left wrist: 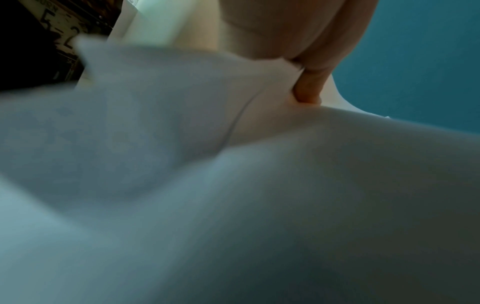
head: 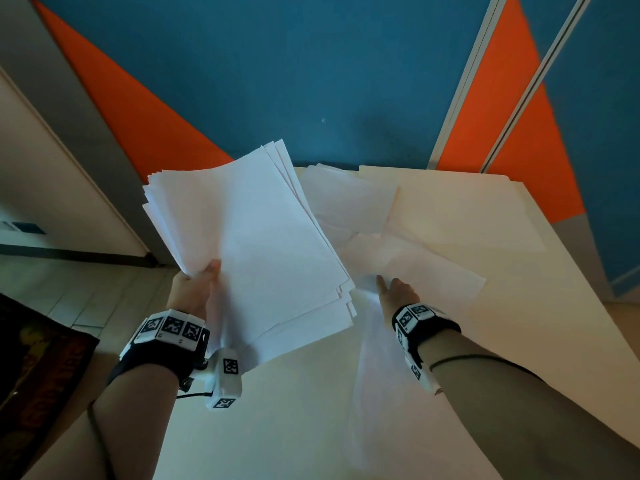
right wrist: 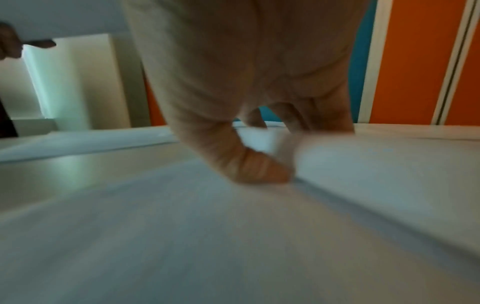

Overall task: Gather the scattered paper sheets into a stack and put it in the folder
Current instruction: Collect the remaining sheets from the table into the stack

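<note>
A thick, loosely squared stack of white paper sheets (head: 249, 244) is held in the air above the left side of a white table (head: 311, 427), its edges fanned out of line at the far corners. The left hand (head: 194, 289) grips the stack at its near left corner, thumb on top and the other fingers hidden beneath; in the left wrist view the thumb (left wrist: 309, 90) presses into the paper, which bows and fills most of that blurred picture.

To the right of the stack, several loose sheets (head: 408, 265) lie overlapping on the table, some reaching toward its far edge. The right hand (head: 398, 292) is down on the nearest of them; in the right wrist view the thumb (right wrist: 259, 170) and curled fingers meet at a raised paper edge (right wrist: 363, 164), and the hand appears to pinch that sheet, though motion blur makes the contact hard to confirm.

Farther right, a cream manila folder (head: 467, 209) lies flat on the table, partly under the loose sheets, well apart from the held stack.

Both wrists wear black bands carrying white blocks printed with black square markers (head: 169, 329). Behind the table stands a blue and orange wall (head: 311, 81); at lower left, a dark patterned rug (head: 38, 368) lies on a pale tiled floor.
</note>
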